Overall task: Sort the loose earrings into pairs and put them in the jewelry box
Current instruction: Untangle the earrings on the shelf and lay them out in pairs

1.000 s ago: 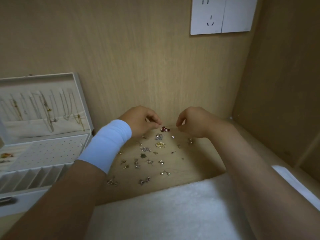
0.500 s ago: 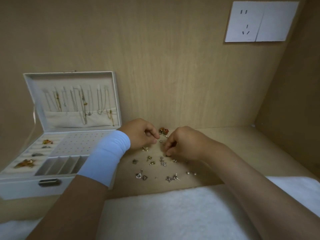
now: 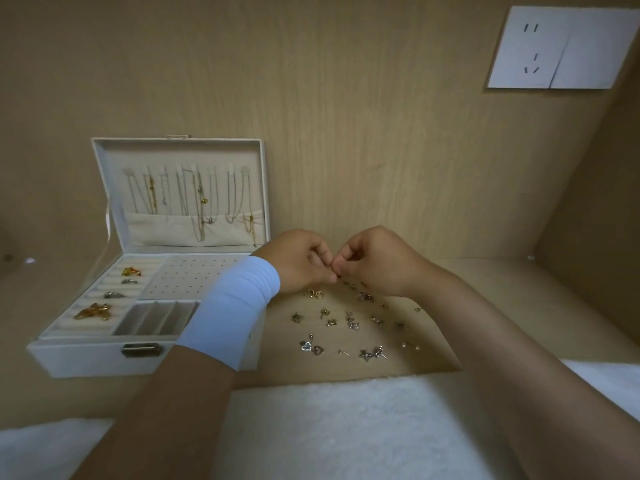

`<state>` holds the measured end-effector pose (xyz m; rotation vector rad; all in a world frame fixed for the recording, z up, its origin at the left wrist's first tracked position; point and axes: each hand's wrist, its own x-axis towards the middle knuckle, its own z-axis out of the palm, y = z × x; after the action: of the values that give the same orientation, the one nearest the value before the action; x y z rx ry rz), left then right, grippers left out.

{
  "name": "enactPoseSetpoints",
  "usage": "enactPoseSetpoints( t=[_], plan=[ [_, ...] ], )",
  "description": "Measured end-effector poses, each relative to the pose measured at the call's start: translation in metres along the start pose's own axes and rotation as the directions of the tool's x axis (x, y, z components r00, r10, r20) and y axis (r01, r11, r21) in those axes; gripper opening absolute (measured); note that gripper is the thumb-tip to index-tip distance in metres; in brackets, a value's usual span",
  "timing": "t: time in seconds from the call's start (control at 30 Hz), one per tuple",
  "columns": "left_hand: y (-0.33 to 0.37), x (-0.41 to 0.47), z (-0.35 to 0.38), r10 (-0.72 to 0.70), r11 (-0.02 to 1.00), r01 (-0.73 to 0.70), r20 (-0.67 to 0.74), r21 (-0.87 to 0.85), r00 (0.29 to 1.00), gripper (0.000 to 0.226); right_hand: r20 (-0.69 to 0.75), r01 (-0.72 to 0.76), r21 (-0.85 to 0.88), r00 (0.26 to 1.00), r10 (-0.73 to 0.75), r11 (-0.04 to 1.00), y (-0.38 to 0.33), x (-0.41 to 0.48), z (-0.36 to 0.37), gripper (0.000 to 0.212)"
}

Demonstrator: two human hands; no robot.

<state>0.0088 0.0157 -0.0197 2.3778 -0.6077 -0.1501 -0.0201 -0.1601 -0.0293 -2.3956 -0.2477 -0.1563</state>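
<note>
Several loose earrings lie on the wooden shelf, among them gold hoops, a heart pair and pearl studs. My left hand and my right hand hover over the far edge of the scatter. Their curled fingertips meet and pinch a tiny earring that is almost hidden between them. The white jewelry box stands open to the left, with a perforated stud panel, bare divider slots, and brooches on the ring rolls.
Necklaces hang inside the upright lid. A white fluffy cloth covers the near edge. A wooden back wall carries a white socket plate; a side wall closes the right. A pale blue band wraps my left wrist.
The view has swung left, bringing the whole box into view. My hands have come together, fingertips touching. The red earring seen beyond them earlier no longer shows.
</note>
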Motion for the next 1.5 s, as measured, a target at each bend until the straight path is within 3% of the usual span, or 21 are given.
enactPoseSetpoints(
  t=[0.1,0.23,0.33,0.77,0.9,1.0,1.2,1.37,1.5],
  plan=[
    [-0.006,-0.010,-0.002,-0.046,0.981,0.042,0.019,0.192,0.999,0.012,0.030,-0.023,-0.056,0.999,0.025,0.998,-0.005,0.005,0.010,0.011],
    [-0.014,-0.022,0.009,-0.025,0.830,-0.021,0.074,0.558,0.997,0.017,0.088,-0.005,-0.240,0.996,0.027,0.971,-0.008,0.008,0.026,0.015],
    [-0.017,-0.023,0.013,-0.002,0.764,-0.078,0.123,0.640,0.992,0.021,0.125,0.017,-0.267,0.992,0.018,0.963,-0.012,0.004,0.034,0.015],
    [-0.023,-0.024,-0.011,-0.016,0.738,-0.095,0.158,0.668,0.987,0.025,0.190,0.112,-0.319,0.980,-0.052,0.941,-0.024,0.008,0.055,0.013],
    [-0.021,-0.024,-0.011,-0.022,0.758,-0.088,0.160,0.646,0.987,0.022,0.206,0.096,-0.253,0.978,-0.043,0.963,-0.026,0.008,0.052,0.004],
    [-0.022,-0.023,-0.011,-0.023,0.780,-0.083,0.161,0.620,0.987,0.018,0.181,0.081,-0.229,0.983,-0.040,0.970,-0.022,0.007,0.042,0.012],
    [-0.018,-0.019,-0.003,-0.008,0.699,-0.097,0.144,0.709,0.990,0.017,0.219,0.092,-0.263,0.975,-0.034,0.960,-0.019,-0.004,0.037,0.013],
    [-0.008,-0.026,-0.007,0.012,0.809,-0.066,0.095,0.584,0.995,0.019,0.132,0.077,-0.209,0.990,-0.050,0.975,-0.010,-0.014,0.007,0.013],
    [0.016,-0.033,0.006,0.046,0.932,-0.125,0.231,0.341,0.972,0.012,0.145,0.059,-0.217,0.989,-0.027,0.974,0.000,-0.028,-0.021,0.013]
  ],
)
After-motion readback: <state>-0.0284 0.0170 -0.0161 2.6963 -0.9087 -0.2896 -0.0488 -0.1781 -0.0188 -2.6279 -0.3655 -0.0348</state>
